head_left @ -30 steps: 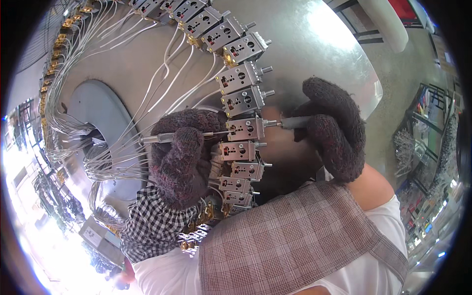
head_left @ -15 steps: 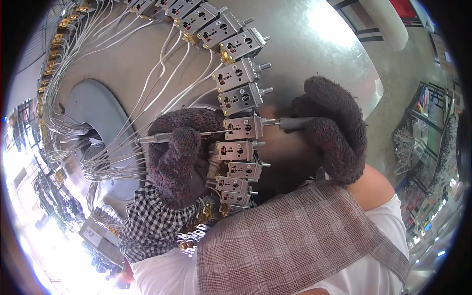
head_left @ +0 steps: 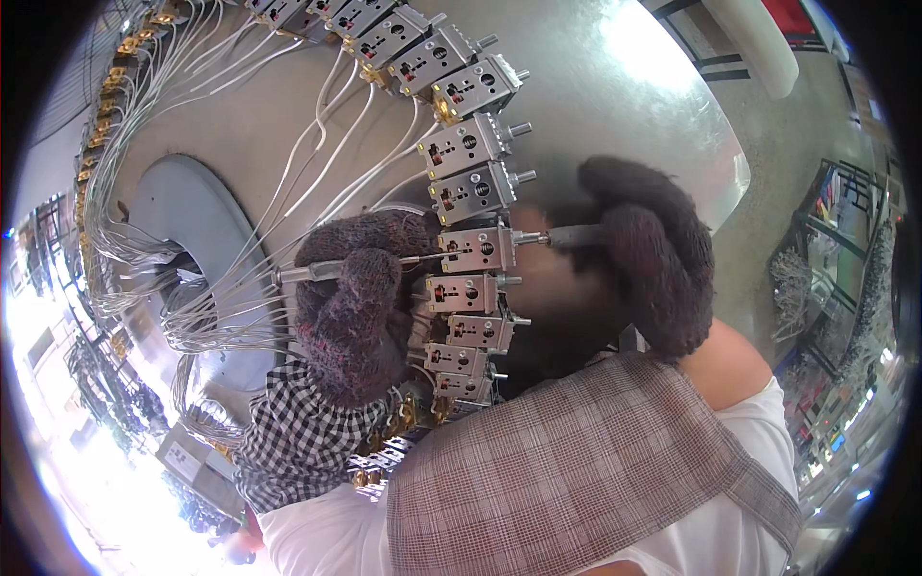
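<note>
Dark knitted gloves cover both my hands. My left hand (head_left: 353,312) is closed around a slim screwdriver (head_left: 305,273) with a silvery handle; its thin blade reaches the slotted face of a metal-cased control unit (head_left: 477,250). My right hand (head_left: 667,259) is wrapped around a grey-handled tool (head_left: 573,236), in line with the threaded shaft on the same unit's right side. Where the tool meets the shaft is blurred, so contact is hard to make out. Similar units (head_left: 468,192) stand side by side in a curved row, above and below this one.
White wires (head_left: 327,182) run from the row to a grey round hub (head_left: 206,192) on the left. More brass-fitted parts (head_left: 101,134) line the far left. A shiny metal tabletop (head_left: 615,86) lies beneath, its edge at the right. Shelving (head_left: 836,259) stands beyond.
My right hand has turned and its fingers have shifted around the grey tool, which tilts slightly differently. My left hand and screwdriver have moved slightly to the right.
</note>
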A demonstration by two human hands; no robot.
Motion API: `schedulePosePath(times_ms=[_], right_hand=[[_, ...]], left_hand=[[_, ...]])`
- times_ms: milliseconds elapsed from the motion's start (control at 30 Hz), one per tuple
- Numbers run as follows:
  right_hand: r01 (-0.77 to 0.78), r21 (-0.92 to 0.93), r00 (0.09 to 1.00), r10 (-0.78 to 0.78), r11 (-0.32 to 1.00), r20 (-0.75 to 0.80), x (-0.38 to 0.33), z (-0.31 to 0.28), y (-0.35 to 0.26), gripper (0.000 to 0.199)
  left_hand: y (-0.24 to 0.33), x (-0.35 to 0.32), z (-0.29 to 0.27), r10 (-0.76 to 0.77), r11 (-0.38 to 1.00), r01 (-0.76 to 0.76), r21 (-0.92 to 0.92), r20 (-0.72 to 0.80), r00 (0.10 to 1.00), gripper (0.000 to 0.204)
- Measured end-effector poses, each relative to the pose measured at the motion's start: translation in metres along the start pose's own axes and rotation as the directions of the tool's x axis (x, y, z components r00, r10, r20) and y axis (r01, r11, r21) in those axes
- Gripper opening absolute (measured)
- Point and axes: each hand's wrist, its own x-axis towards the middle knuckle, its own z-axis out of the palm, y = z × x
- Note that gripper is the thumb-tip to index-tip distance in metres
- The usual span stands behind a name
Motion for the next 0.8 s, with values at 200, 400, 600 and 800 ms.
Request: schedulePosePath(times_ms=[200, 400, 600, 800], right_hand=[[-0.05, -0.009, 0.999, 0.05, 0.999, -0.002, 0.001, -0.004, 0.001, 0.031], [-0.216, -0.022, 0.976, 0.217, 0.976, 0.014, 0.003, -0.005, -0.008, 0.033], [-0.321, -0.075, 0.947, 0.319, 0.944, -0.027, 0.001, 0.001, -0.021, 0.033], [0.112, -0.028, 0.992, -0.11, 0.993, 0.062, -0.003, -0.005, 0.002, 0.033]], left_hand=[[0.017, 0.001, 0.021, -0.108, 0.994, 0.107, -0.013, -0.076, 0.991, 0.034], [0.018, 0.004, 0.007, -0.176, 0.975, 0.176, 0.135, -0.006, 0.984, 0.032], [0.016, 0.003, 0.011, -0.173, 0.985, 0.173, -0.019, 0.01, 0.985, 0.03], [0.013, 0.003, 0.01, -0.191, 0.973, 0.191, -0.132, 0.012, 0.981, 0.03]])
